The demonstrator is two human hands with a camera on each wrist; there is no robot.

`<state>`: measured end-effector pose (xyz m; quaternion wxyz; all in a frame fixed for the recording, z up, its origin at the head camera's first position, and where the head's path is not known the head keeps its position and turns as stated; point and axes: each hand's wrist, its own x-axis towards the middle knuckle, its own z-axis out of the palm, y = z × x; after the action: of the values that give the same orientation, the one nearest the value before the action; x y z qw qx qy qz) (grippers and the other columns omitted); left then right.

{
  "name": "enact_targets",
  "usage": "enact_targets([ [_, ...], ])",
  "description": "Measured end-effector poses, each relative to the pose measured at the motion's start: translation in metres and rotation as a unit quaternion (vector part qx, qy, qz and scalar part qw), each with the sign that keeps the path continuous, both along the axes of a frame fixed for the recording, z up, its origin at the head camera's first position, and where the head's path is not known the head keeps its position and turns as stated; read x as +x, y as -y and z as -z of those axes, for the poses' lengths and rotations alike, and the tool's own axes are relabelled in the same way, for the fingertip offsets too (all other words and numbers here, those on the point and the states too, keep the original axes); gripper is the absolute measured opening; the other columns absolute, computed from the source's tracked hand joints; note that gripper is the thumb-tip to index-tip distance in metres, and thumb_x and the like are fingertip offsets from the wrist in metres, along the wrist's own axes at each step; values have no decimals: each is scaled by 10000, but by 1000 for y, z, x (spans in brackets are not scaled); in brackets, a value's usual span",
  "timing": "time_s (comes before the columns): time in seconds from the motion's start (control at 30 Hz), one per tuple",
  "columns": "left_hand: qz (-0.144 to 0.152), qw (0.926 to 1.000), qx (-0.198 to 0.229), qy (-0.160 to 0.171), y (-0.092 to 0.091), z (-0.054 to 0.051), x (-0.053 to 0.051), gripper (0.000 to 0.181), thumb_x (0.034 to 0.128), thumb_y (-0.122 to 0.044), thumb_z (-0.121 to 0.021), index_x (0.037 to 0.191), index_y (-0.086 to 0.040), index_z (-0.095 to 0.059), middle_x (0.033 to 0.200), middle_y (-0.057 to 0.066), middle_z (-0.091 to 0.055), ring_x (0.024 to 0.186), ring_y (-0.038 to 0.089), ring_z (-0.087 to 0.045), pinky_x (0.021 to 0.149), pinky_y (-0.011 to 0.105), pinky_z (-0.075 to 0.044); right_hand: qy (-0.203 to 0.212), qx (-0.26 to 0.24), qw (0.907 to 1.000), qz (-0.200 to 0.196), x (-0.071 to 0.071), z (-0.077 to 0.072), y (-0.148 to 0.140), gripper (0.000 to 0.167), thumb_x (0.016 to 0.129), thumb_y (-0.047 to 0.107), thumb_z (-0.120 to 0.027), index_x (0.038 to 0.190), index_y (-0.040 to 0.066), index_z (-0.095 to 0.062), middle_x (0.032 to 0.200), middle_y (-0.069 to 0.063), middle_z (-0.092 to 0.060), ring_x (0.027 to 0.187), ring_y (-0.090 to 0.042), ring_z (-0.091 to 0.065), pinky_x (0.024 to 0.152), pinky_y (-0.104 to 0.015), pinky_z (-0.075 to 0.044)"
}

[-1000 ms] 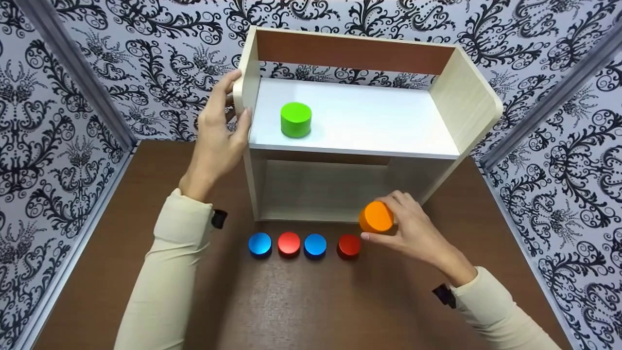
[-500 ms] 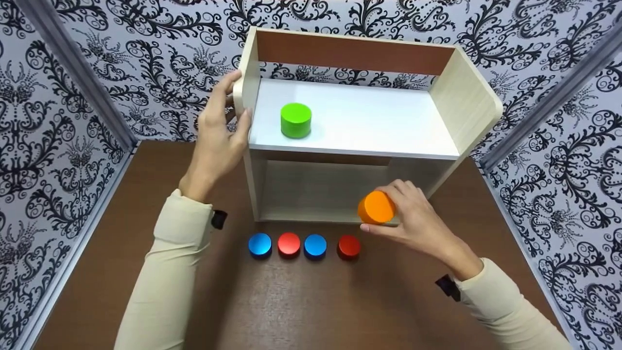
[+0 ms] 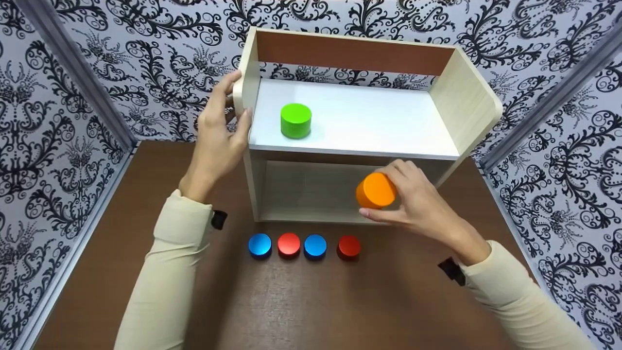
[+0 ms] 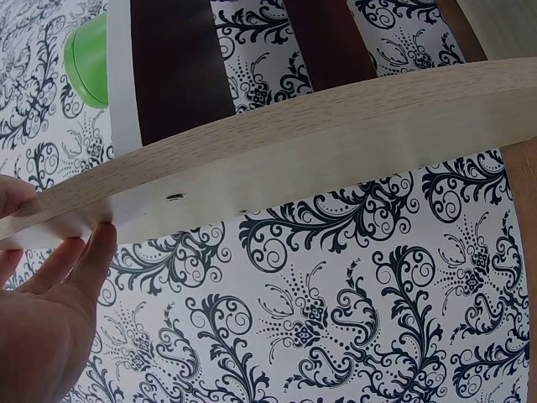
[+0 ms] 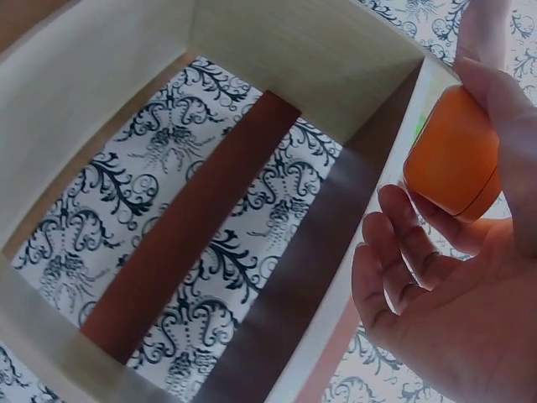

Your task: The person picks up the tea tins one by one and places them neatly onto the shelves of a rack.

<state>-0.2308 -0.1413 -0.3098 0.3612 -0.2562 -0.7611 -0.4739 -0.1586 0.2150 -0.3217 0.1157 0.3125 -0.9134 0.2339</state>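
My right hand (image 3: 422, 203) holds an orange cylinder (image 3: 376, 190) between thumb and fingers, in front of the lower compartment of a small wooden shelf unit (image 3: 478, 109). A seam line runs near one end of this cylinder (image 5: 453, 155) in the right wrist view. My left hand (image 3: 217, 133) grips the unit's left side panel (image 3: 247, 78), thumb at its front edge and fingers on the outer face, as the left wrist view also shows. On the white upper board stands a green cylinder (image 3: 296, 120), upright, towards the left.
Several smaller cylinders stand in a row on the brown table (image 3: 291, 301) before the unit: blue (image 3: 260, 245), red (image 3: 289, 244), blue (image 3: 315, 246) and darker red (image 3: 349, 247). Patterned walls (image 3: 578, 146) enclose the table at the back and sides.
My right hand has lifted the orange cylinder up from beside the darker red one, towards the white board. The left hand and the other cylinders stay as they were.
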Motion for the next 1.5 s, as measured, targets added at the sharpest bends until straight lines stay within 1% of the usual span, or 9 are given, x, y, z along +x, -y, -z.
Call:
enact_targets([
  [0.23, 11, 10000, -55, -52, 0, 0, -1, 537, 941, 65, -572, 1457, 44, -424, 1339, 236, -560, 1148, 288, -615, 972, 370, -557, -97, 61, 9999, -50, -10, -18, 5, 581, 757, 377, -900, 1136, 46, -611, 1009, -84, -547, 909, -230, -470, 732, -355, -417],
  [0.5, 15, 9999, -80, -67, 1, 1, -1, 534, 942, 67, -565, 1456, 46, -421, 1344, 240, -559, 1155, 296, -614, 974, 379, -559, 259, -1, 9996, 90, -24, -35, 7, 584, 791, 398, -870, 1175, 40, -615, 1043, -98, -542, 934, -240, -449, 751, -362, -394],
  [0.87, 42, 10000, 30, -16, 0, 1, -1, 538, 935, 81, -573, 1452, 40, -431, 1337, 236, -561, 1153, 285, -616, 974, 375, -564, 523, 18, 9981, 332, -45, -50, 14, 589, 823, 429, -836, 1190, 22, -622, 1072, -125, -534, 984, -273, -459, 800, -391, -391],
  [1.03, 25, 9999, 93, 61, -1, 1, 0, 537, 932, 84, -573, 1450, 33, -439, 1323, 221, -567, 1139, 269, -611, 968, 372, -568, 739, -15, 9959, 526, -54, -54, 17, 589, 833, 423, -826, 1192, 11, -608, 1102, -140, -531, 1014, -295, -481, 860, -433, -427],
  [1.2, -12, 9999, 58, 102, 0, 1, 0, 545, 932, 80, -581, 1455, 16, -441, 1343, 209, -562, 1158, 273, -609, 966, 378, -565, 886, 25, 9936, 700, -65, -56, 20, 617, 828, 439, -822, 1217, 14, -599, 1128, -145, -541, 1040, -306, -500, 927, -466, -450],
  [1.37, -35, 10000, -24, 32, 0, 1, 0, 536, 940, 71, -575, 1455, 30, -432, 1344, 226, -561, 1143, 273, -614, 960, 358, -562, 957, 80, 9925, 758, -74, -58, 24, 648, 831, 475, -807, 1235, 18, -588, 1159, -149, -558, 1073, -315, -509, 980, -493, -446],
  [1.5, -34, 10000, -56, 3, 0, 1, 0, 536, 943, 67, -569, 1458, 36, -425, 1346, 233, -558, 1138, 275, -615, 954, 344, -565, 1101, 154, 9901, 857, -81, -57, 27, 652, 833, 486, -799, 1238, 27, -573, 1176, -142, -565, 1087, -315, -508, 998, -504, -438],
])
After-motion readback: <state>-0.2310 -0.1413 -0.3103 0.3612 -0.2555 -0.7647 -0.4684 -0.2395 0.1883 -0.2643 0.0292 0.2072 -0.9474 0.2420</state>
